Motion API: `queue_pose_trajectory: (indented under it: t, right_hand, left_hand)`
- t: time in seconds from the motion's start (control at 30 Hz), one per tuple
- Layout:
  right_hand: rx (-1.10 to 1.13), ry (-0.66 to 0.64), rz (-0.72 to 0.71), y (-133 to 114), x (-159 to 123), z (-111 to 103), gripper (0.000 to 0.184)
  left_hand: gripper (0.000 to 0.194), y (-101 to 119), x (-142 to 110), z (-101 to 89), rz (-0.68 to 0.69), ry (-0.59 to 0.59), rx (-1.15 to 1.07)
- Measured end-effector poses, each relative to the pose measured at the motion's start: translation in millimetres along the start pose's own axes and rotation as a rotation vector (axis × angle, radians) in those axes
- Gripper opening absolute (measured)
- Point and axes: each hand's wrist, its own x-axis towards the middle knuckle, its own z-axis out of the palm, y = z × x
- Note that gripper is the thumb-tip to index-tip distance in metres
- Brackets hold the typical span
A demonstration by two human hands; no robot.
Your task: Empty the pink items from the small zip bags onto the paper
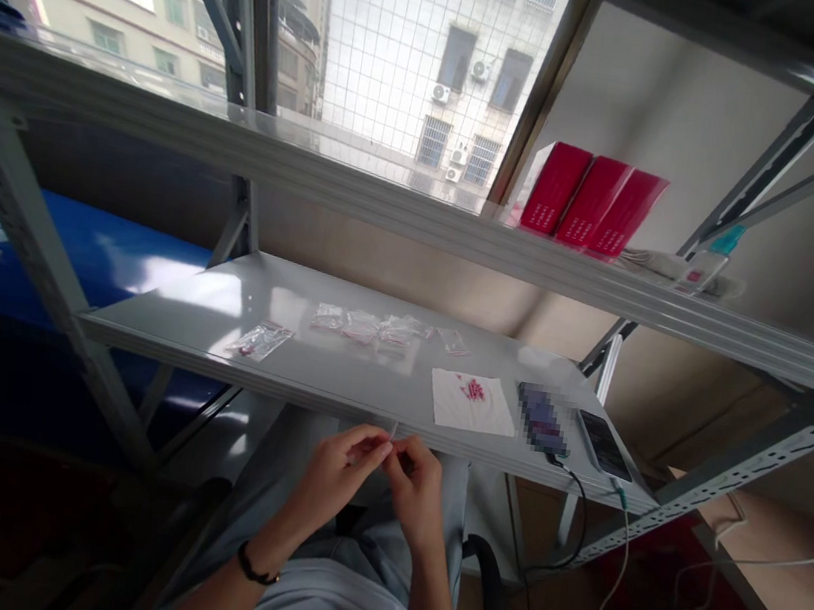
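My left hand and my right hand meet over my lap, just before the front edge of the grey shelf board. Both are closed in a pinch, fingertips nearly touching. Between them a small thin pale piece sticks up; its kind is too small to tell. Closest on the board is a white paper sheet bearing a little heap of small red pieces. Farther back, several small clear plastic bags lie in a row. To the left rests another clear bag with something dark red inside.
Two phones, one blurred out and one dark-screened, lie at the right with cables hanging down. An upper shelf carries red boxes and a spray bottle. Metal posts flank the board.
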Motion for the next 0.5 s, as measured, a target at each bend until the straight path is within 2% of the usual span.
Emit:
queue_pose_trajectory:
  t: [0.17,0.3,0.4,0.5]
  right_hand:
    - [-0.081,-0.098,-0.129,-12,-1,0,0.024]
    - [-0.024,-0.090,-0.051,-16,-3,3,0.024]
    - [0.064,-0.017,0.072,-14,-6,10,0.027]
    - [0.012,0.100,0.107,-8,-8,16,0.029]
  left_hand:
    - [0.021,3,-1,1.6,-0.101,0.011,-0.130]
    - [0.029,5,-1,1.9,-0.107,0.014,-0.102]
    - [0.033,4,0,2.7,-0.047,-0.009,0.045]
    - [0.032,0,1,5.1,0.108,0.008,0.349]
